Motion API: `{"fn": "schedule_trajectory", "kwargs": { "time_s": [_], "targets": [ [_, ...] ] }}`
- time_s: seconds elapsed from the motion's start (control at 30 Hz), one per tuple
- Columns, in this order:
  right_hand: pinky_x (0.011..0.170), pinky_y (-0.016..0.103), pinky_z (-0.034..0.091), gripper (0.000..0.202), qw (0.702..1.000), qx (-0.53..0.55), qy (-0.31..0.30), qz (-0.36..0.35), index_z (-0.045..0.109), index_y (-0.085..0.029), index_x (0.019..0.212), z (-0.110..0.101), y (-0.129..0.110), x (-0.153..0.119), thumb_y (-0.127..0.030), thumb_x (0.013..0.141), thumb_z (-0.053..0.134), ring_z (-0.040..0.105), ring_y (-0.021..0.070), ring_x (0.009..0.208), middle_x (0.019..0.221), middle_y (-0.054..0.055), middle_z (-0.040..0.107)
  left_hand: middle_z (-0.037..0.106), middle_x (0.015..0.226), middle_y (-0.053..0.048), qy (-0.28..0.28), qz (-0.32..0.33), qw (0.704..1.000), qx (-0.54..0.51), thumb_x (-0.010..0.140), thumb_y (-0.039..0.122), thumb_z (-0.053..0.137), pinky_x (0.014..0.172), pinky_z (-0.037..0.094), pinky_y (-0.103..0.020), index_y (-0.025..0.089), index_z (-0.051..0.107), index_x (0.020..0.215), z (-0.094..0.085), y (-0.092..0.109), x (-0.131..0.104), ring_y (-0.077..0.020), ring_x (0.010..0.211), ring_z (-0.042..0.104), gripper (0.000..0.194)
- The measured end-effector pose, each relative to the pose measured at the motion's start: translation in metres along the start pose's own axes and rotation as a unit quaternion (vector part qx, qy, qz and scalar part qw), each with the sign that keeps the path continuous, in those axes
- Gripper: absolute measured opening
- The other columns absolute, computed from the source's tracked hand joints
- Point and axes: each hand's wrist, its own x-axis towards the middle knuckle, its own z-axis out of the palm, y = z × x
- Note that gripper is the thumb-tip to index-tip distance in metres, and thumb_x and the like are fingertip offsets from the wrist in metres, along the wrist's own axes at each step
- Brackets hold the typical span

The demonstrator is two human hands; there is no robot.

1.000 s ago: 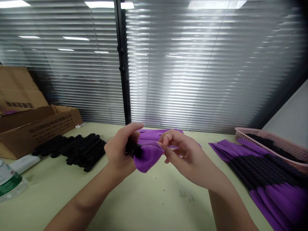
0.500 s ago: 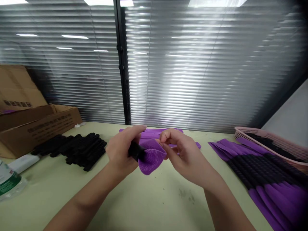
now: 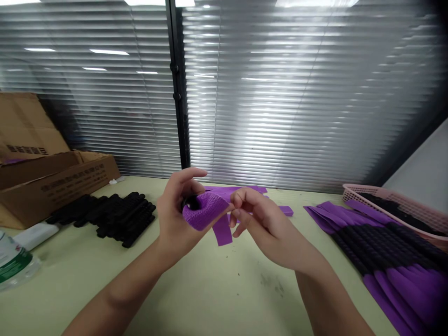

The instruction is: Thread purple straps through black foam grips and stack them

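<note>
Holding a dark tube (image 3: 192, 202) in the curled left hand (image 3: 171, 224) and pinching the outer corner of a flaring purple fabric (image 3: 205, 213) with the right hand (image 3: 278, 233), working above a pale table (image 3: 196, 294) in front of closed blinds (image 3: 245, 116). Wrapping the left palm around the tube, apparently for a steady anchor, and pointing the open end toward the camera, probably for a clear view of the rim. Pressing the right thumb and forefinger together on the corner, seemingly for tension in the cloth without covering the opening. Hiding some left fingertips behind the tube and fabric, and so not revealing their exact contact.

Placing the tube inside the left grip, with the dark opening just beside the palm, and spreading the fabric around the opening and across the gap between the hands. Reaching the right pinch only at the far corner, well away from the left palm. Showing a purple strip (image 3: 223, 232) below the fabric, either hanging or lying flat, without a clear sign of which. Flanking the hands with black pieces (image 3: 122, 219) on the left and purple-and-black bundles (image 3: 388, 247) on the right, presumably for easy reach, near a pink basket (image 3: 364, 188).
</note>
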Motion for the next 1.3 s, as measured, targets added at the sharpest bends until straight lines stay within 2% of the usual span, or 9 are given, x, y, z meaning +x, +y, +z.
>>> {"fn": "schedule_trajectory", "kwargs": {
  "time_s": [0.3, 0.57, 0.8, 0.93, 1.13, 1.3],
  "targets": [
    [0.068, 0.029, 0.055, 0.010, 0.993, 0.103, -0.053, 0.026, 0.042, -0.022, 0.095, -0.0010, -0.0018, -0.0005, -0.031, 0.098, 0.038, 0.059, 0.0114, 0.074, 0.083, 0.000, 0.055, 0.052, 0.061, 0.008, -0.008, -0.051, 0.998, -0.025, 0.055, 0.026, 0.086, 0.051, 0.045, -0.025, 0.025, 0.056, 0.102, 0.0010, 0.0022, 0.0030, -0.0104, 0.056, 0.054, 0.056],
    [0.071, 0.031, 0.055, 0.013, 0.986, 0.149, -0.053, 0.051, 0.042, -0.022, 0.091, -0.0008, -0.0035, -0.0013, -0.033, 0.098, 0.041, 0.057, 0.0113, 0.074, 0.080, -0.001, 0.053, 0.052, 0.062, 0.008, -0.027, -0.091, 0.993, -0.067, 0.056, 0.023, 0.085, 0.052, 0.046, -0.024, 0.025, 0.053, 0.103, 0.0027, 0.0029, 0.0022, -0.0096, 0.054, 0.054, 0.057],
    [0.072, 0.032, 0.055, 0.013, 0.980, 0.184, -0.057, 0.041, 0.043, -0.021, 0.091, 0.0026, -0.0061, -0.0019, -0.032, 0.098, 0.042, 0.058, 0.0110, 0.073, 0.080, -0.001, 0.054, 0.051, 0.063, 0.008, -0.028, -0.114, 0.991, -0.069, 0.053, 0.023, 0.086, 0.052, 0.045, -0.024, 0.024, 0.052, 0.102, 0.0025, 0.0004, 0.0025, -0.0092, 0.055, 0.051, 0.060],
    [0.070, 0.030, 0.055, 0.011, 0.981, 0.186, -0.028, 0.046, 0.046, -0.022, 0.091, 0.0049, -0.0074, -0.0013, -0.031, 0.097, 0.044, 0.058, 0.0102, 0.072, 0.081, -0.002, 0.053, 0.050, 0.062, 0.008, -0.019, -0.103, 0.992, -0.068, 0.054, 0.023, 0.086, 0.051, 0.044, -0.023, 0.024, 0.052, 0.102, 0.0024, -0.0010, 0.0026, -0.0086, 0.054, 0.050, 0.059],
    [0.072, 0.031, 0.053, 0.009, 0.980, 0.191, -0.025, 0.047, 0.047, -0.023, 0.095, 0.0046, -0.0082, -0.0024, -0.031, 0.097, 0.045, 0.056, 0.0106, 0.073, 0.079, -0.002, 0.054, 0.049, 0.061, 0.009, -0.007, -0.085, 0.994, -0.067, 0.052, 0.022, 0.087, 0.050, 0.042, -0.023, 0.025, 0.053, 0.103, 0.0014, -0.0002, 0.0026, -0.0085, 0.053, 0.049, 0.061],
    [0.076, 0.033, 0.050, 0.010, 0.988, 0.140, 0.005, 0.058, 0.048, -0.024, 0.098, 0.0053, -0.0078, -0.0049, -0.033, 0.096, 0.045, 0.056, 0.0128, 0.079, 0.084, 0.000, 0.055, 0.051, 0.062, 0.008, 0.015, -0.012, 0.998, -0.058, 0.053, 0.020, 0.086, 0.050, 0.042, -0.025, 0.026, 0.055, 0.106, -0.0002, -0.0016, 0.0000, -0.0094, 0.054, 0.050, 0.062]
  ]
}}
